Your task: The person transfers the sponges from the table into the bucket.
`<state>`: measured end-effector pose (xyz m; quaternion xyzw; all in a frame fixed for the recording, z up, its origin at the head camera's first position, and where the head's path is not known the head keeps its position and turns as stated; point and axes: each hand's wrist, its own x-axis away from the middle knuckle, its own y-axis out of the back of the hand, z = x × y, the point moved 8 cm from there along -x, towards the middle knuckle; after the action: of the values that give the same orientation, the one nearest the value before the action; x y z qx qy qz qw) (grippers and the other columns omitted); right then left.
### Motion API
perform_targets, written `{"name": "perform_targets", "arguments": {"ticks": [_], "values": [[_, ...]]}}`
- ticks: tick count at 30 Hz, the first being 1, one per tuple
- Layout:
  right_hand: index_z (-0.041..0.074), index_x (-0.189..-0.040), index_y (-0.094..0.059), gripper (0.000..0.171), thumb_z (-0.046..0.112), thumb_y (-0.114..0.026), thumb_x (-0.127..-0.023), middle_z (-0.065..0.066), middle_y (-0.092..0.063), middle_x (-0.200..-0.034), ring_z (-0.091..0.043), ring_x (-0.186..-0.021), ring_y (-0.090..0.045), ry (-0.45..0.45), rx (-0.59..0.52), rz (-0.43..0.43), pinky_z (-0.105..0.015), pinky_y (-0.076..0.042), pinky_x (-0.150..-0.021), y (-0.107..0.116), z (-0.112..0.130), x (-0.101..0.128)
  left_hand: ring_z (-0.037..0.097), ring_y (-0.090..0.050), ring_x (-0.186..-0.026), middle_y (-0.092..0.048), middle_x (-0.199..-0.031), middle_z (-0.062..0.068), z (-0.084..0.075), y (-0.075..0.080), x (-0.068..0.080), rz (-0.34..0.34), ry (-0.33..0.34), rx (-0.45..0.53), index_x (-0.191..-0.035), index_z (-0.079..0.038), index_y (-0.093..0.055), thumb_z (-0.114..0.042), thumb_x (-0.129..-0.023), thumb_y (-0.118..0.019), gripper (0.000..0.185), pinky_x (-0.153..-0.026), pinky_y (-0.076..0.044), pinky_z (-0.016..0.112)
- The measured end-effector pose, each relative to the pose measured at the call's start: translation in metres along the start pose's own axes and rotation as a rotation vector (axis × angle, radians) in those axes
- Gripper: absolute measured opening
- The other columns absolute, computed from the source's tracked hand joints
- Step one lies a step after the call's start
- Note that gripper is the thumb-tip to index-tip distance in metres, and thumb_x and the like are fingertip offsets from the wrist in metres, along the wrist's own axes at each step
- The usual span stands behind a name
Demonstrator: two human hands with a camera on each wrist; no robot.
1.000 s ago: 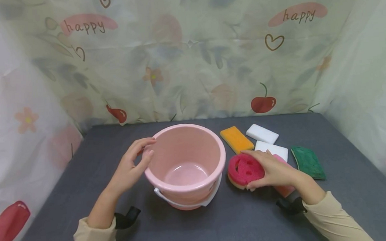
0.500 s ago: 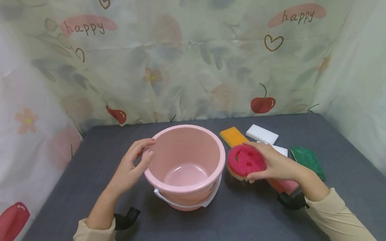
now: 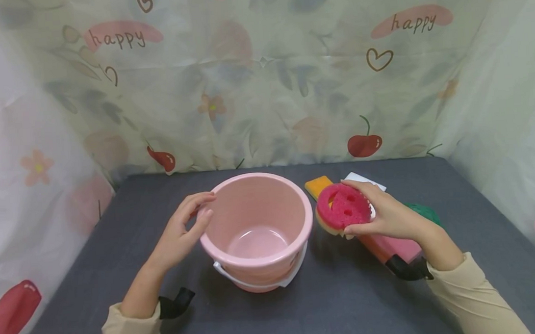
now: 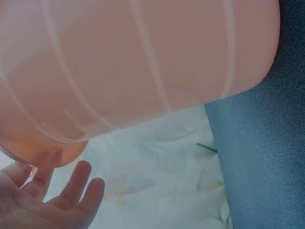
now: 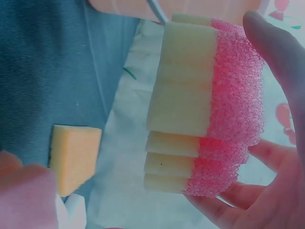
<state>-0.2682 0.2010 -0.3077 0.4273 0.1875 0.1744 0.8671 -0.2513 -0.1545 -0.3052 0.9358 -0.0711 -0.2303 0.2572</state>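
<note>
The left wrist view crops the bucket [image 4: 119, 57] — whether the left grip [image 3: 180, 230] touches it seems unclear.

The bucket [image 3: 259, 260] stands on the table [image 3: 249, 321], its handle [image 3: 281, 283] in front, a curtain [image 3: 262, 85] behind. The left hand [image 3: 185, 223] is at its left rim; on its right, the right hand [image 3: 383, 213] holds the smiley-face sponge [image 3: 338, 215], flat sponges [image 3: 318, 185] lying behind and below.

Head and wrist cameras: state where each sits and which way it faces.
Head: on the head, facing forward and down at the pink bucket; left hand, right hand and sleeves show.
Left wrist: on that wrist, facing the pink bucket's outside; left hand shows.
Right wrist: on that wrist, facing the smiley sponge; right hand shows.
Shared: head and right wrist both show the smiley sponge.
</note>
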Motion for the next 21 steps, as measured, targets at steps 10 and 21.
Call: {"name": "perform_targets", "arguments": {"ticks": [10,21], "values": [[0.014,-0.142,-0.031,0.096,0.034,-0.084,-0.065,-0.009,-0.043,-0.132,-0.026,-0.118,-0.044,0.016,0.054,-0.057,-0.041,-0.055,-0.076,0.019,0.015,-0.005,0.004,-0.043,-0.12,-0.048,-0.136,0.008,-0.001,0.0,0.0,-0.003,-0.006,0.008,-0.126,-0.009,-0.053,-0.014,-0.093,-0.054,0.033,-0.095,-0.033,0.005],[0.015,-0.142,-0.033,0.094,0.031,-0.084,-0.066,-0.007,-0.044,-0.133,-0.023,-0.116,-0.045,0.103,0.084,-0.122,-0.041,-0.053,-0.078,0.034,0.039,-0.011,0.0,-0.043,-0.118,-0.049,-0.135,0.009,-0.002,0.0,0.0,-0.01,-0.015,0.007,-0.125,-0.008,-0.054,-0.013,-0.093,-0.054,0.033,-0.096,-0.033,0.006]]}}
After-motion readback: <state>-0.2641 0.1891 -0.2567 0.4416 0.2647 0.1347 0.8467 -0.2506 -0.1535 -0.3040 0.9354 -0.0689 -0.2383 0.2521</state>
